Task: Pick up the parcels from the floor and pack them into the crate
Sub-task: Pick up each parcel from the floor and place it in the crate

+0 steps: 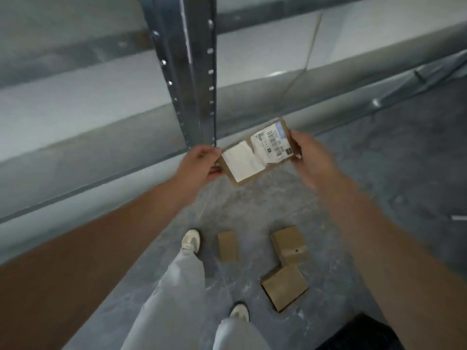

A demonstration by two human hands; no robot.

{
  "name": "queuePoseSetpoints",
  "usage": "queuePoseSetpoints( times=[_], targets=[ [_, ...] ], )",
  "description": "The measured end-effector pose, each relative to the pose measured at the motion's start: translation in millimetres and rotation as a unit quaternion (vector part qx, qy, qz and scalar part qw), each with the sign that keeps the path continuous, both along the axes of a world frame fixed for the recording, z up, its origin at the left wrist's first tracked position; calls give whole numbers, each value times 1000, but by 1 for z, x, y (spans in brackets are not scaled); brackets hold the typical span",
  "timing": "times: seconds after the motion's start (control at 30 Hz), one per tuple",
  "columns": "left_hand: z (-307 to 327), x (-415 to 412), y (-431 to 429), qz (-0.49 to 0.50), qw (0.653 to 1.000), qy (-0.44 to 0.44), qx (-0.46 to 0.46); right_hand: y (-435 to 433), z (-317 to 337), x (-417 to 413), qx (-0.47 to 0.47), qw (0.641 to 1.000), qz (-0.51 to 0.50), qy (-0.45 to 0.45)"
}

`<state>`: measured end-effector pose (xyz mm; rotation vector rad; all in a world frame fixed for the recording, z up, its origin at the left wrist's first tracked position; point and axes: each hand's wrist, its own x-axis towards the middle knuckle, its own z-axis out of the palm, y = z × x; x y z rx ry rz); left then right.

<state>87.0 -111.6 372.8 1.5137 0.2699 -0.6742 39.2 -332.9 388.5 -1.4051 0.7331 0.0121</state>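
Grey floor (252,210) below: my left hand (199,162) and right hand (310,152) pinch the labelled parcel (255,154) beside the rack post (192,72); edge-only grips could slip.

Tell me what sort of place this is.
Probably a warehouse or stockroom: a perforated metal rack upright stands ahead, the held parcel carries a barcoded shipping label, and three more cardboard parcels lie on the grey floor.
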Motion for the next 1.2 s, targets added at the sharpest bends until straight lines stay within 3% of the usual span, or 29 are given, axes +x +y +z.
queuePoseSetpoints(
  times=[0.17, 0.27, 0.4, 0.53, 0.73, 0.87, 1.1, 1.2],
  targets=[
    [106, -67, 93, 132, 988, -70, -44, 101, 113, -5, -58, 993, 67, -77],
    [134, -123, 148, 206, 976, -39, -57, 198, 160, -15, -91, 980, 152, -90],
    [154, -175, 237, 277, 948, -9, -157, 337, 211, -27, -146, 932, 292, -155],
    [187, -221, 358, 373, 907, -38, -192, 489, 245, -49, -126, 886, 409, -177],
    [202, -308, 560, 429, 888, -50, -160, 722, 229, -113, -33, 838, 519, -163],
    [178, -364, 667, 503, 853, -25, -140, 843, 201, -170, -3, 796, 591, -130],
    [136, -416, 785, 603, 794, 40, -68, 939, 143, -234, -54, 703, 703, -89],
    [118, -409, 819, 610, 786, 56, -76, 976, 120, -225, -50, 696, 715, -54]
  ],
)
